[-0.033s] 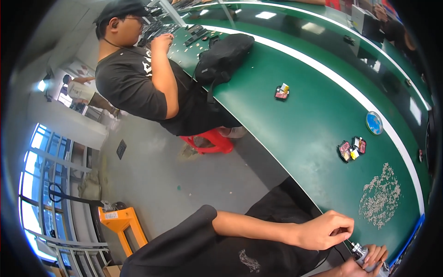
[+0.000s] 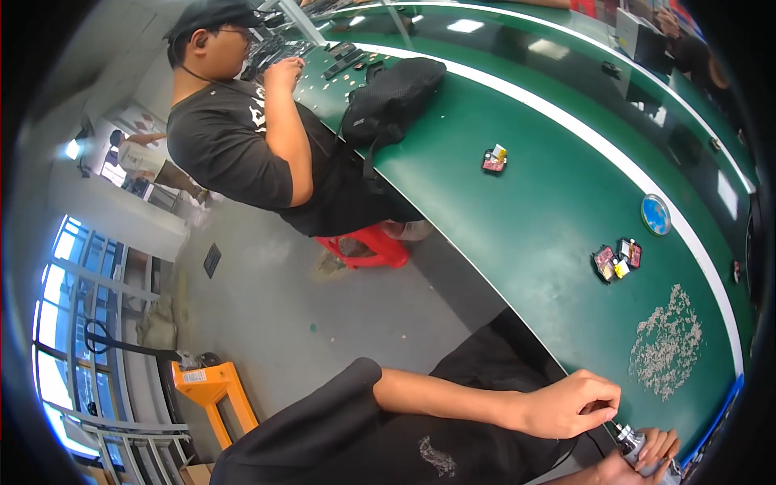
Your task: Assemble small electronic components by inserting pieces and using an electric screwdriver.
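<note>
The silver cylindrical tool [image 2: 630, 440] is at the near edge of the worktop [image 2: 541, 250], low on the right of the view, with its narrow tip directed toward the left hand. The right hand [image 2: 651, 454] holds it, fingers wrapped around the body. The left hand [image 2: 559, 406] is just beside the tip, fingers curled inward; whether they are closed on a small piece cannot be told.

Beyond the hands, a loose spread of small pale grey pieces [image 2: 664, 349] lies on the worktop. Farther along are two small black-and-red cases [image 2: 604, 264] close together, with a yellow-and-white item between them. A round tin [image 2: 655, 215] with blue on its face is near them, beside the white stripe. A single black-and-red case [image 2: 494, 164] lies well apart.

A black bag [image 2: 396, 101] rests farther along, next to a seated co-worker [image 2: 234, 145] in dark clothing, one arm raised, on a red stool [image 2: 376, 246]. On the floor at left stands an orange pallet truck [image 2: 212, 384].
</note>
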{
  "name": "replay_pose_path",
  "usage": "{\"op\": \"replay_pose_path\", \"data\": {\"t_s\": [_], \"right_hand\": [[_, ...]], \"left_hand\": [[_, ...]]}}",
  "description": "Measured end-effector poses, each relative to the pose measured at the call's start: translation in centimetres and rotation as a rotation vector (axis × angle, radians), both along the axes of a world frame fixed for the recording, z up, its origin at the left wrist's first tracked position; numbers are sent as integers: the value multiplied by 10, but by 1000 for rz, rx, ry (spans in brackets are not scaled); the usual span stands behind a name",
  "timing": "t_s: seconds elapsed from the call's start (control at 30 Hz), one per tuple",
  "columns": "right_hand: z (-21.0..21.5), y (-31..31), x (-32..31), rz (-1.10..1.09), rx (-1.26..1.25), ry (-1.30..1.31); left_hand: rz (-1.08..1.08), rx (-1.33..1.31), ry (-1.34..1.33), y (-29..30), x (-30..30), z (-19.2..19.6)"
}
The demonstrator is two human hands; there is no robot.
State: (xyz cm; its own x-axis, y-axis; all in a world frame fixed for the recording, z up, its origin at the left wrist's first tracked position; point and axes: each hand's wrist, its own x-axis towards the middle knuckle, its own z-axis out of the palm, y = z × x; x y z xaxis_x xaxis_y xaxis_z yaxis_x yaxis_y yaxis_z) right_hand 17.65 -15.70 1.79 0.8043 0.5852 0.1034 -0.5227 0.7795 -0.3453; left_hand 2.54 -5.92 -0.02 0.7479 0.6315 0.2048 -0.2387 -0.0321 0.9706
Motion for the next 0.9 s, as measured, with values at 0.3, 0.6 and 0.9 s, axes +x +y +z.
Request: {"op": "replay_pose_path", "data": {"t_s": [0.3, 0.6, 0.9], "right_hand": [[13, 3, -10, -64, 150, 61], [8, -11, -6, -52, 159, -55], [7, -11, -8, -15, 161, -81]], "left_hand": [[-97, -435, 94, 6, -12, 7], [-306, -488, -97, 1, 6, -10], [-225, -273, -29, 0, 4, -4]]}}
